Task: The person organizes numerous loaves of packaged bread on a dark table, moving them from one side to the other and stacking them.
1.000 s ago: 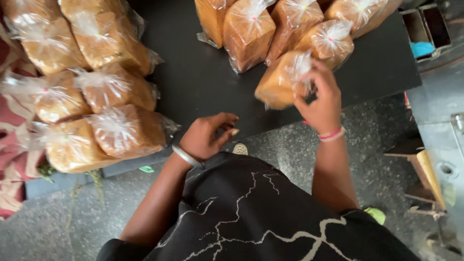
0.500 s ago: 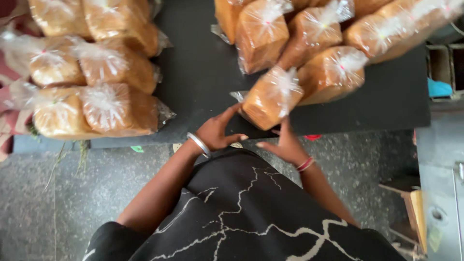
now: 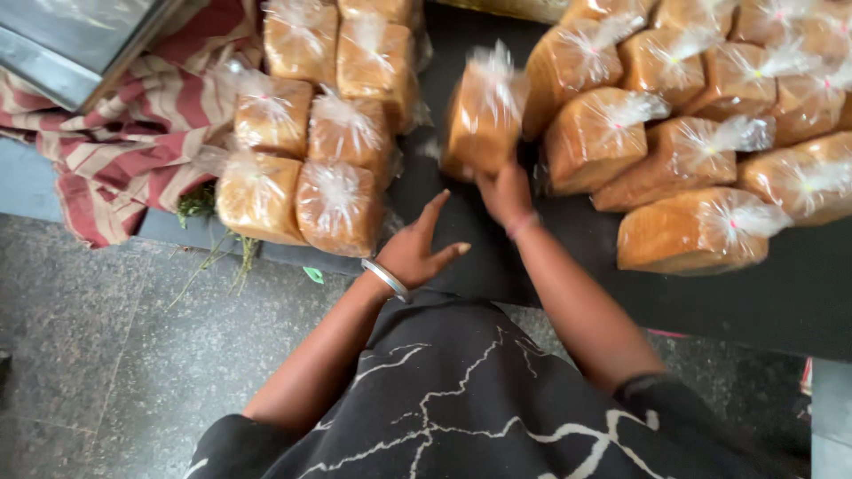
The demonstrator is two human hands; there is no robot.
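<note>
My right hand grips a bagged loaf of bread from below and holds it upright over the dark table, between two groups of loaves. My left hand, with a metal bangle at the wrist, hovers open just left of it, fingers spread, holding nothing. A pile of several bagged loaves lies to the left. A larger group of bagged loaves lies to the right, each in clear plastic tied at the end.
A red and cream striped cloth hangs over the table's left end, with a metal tray edge above it. Green stems dangle at the table edge. Speckled grey stone floor lies below.
The view has swung left. My right hand has carried the loaf leftward from the right group toward the left pile. My left hand has come off the loaf and opened.
</note>
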